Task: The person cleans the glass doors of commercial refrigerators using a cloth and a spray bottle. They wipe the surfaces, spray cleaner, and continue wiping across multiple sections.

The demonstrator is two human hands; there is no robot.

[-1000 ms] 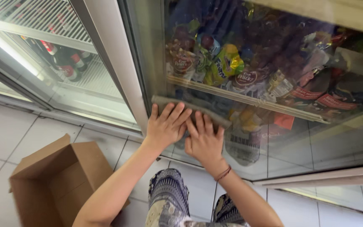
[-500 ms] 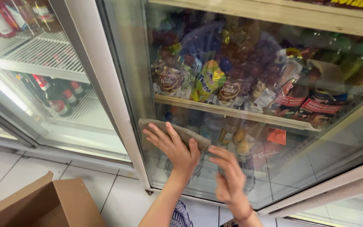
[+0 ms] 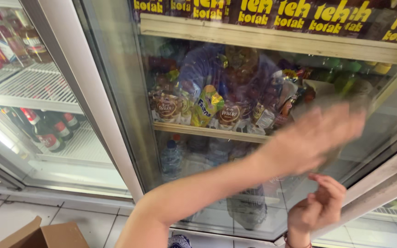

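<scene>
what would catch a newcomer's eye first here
The blurred left hand sweeping across the glass fridge door, right of centre. Below it, the right hand hangs loosely curled, off the glass. Behind the glass, a shelf of snack packets sits mid-picture, and dark bottles stand in the left fridge.

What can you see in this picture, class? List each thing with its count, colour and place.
Glass-fronted fridge door: one, clear, centre.
Snack packets: several, brown and yellow, middle shelf.
Dark carton row: several, dark with yellow print, top shelf.
Red-capped dark bottles: several, left fridge.
Clear water bottle: one, blue cap, lower shelf.
Brown cardboard box: one, floor, bottom left.
Left hand: blurred, against the glass.
Right hand: curled, empty, below it.
</scene>
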